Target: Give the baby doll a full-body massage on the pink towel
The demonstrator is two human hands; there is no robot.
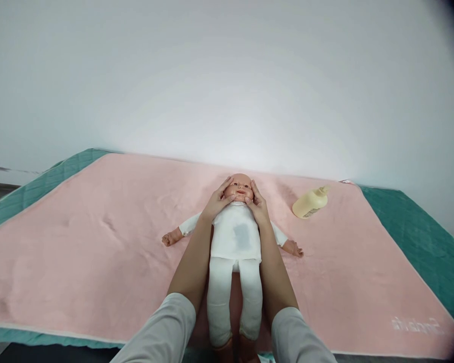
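Observation:
A baby doll (236,237) lies on its back, its head toward the wall and its arms spread out. It has a white cloth body with a grey-blue patch on the chest. My left hand (217,202) cups the left side of the doll's head, fingers along the temple and thumb by the chin. On the opposite side, my right hand (258,203) holds the head the same way, its thumb near the jaw. Both forearms run alongside the doll's body, partly covering its arms. The back of the head is hidden.
A pale yellow pump bottle (310,202) lies on its side to the right of the doll. Beneath everything is a pink blanket (79,252) over a green quilted pad (419,227). A white wall (227,91) rises behind the far edge.

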